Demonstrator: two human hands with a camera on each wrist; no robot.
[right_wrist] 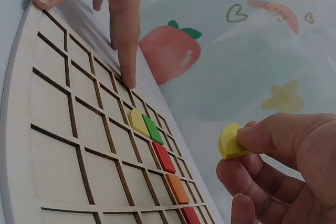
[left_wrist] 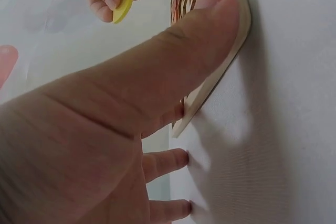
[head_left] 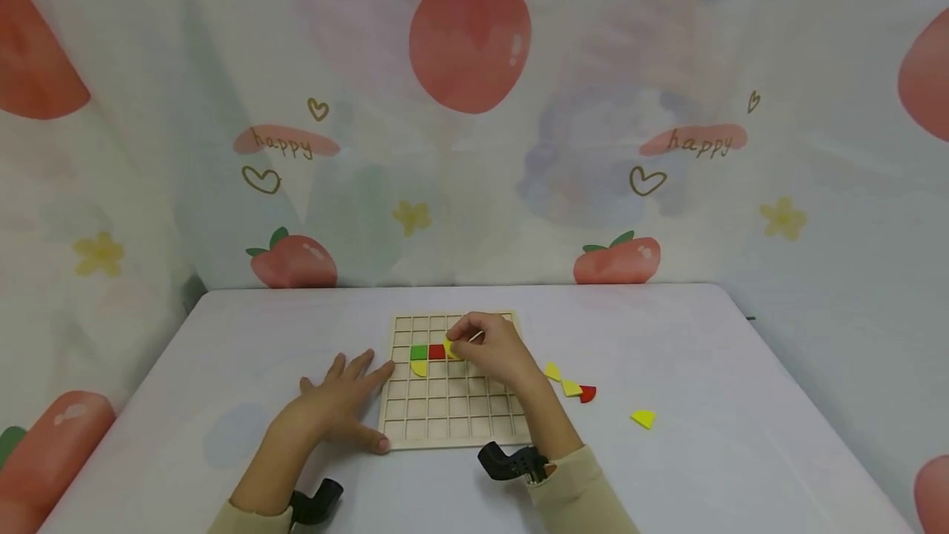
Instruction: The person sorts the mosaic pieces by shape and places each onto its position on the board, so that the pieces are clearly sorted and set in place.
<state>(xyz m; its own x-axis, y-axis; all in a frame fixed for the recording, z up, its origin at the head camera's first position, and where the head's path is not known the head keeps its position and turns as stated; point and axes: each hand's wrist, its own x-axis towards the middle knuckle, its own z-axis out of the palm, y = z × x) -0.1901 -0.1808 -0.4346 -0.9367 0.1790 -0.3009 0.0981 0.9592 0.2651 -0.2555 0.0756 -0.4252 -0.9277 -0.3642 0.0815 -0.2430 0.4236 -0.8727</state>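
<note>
A wooden grid board (head_left: 415, 433) lies flat on the table. My left hand (head_left: 337, 404) rests at its left side with fingers spread; the thumb (left_wrist: 226, 17) touches the near corner and a fingertip (right_wrist: 127, 77) the edge. Over the board, my right hand (head_left: 495, 348) pinches a yellow quarter-round tile (right_wrist: 229, 141) between thumb and fingers, apart from the grid. In the cells sit a green tile (right_wrist: 152, 129), a red tile (right_wrist: 164, 157), an orange tile (right_wrist: 177, 188) and another red tile (right_wrist: 190, 215) in a row. A yellow rounded tile (right_wrist: 138, 122) lies beside the green one.
Right of the board lie loose tiles: a yellow one (head_left: 552, 372), another yellow one (head_left: 571, 388) touching a red rounded one (head_left: 588, 394), and a yellow quarter-round (head_left: 643, 419) farther right. A fruit-printed cloth (head_left: 474, 188) hangs behind the white table (head_left: 712, 468).
</note>
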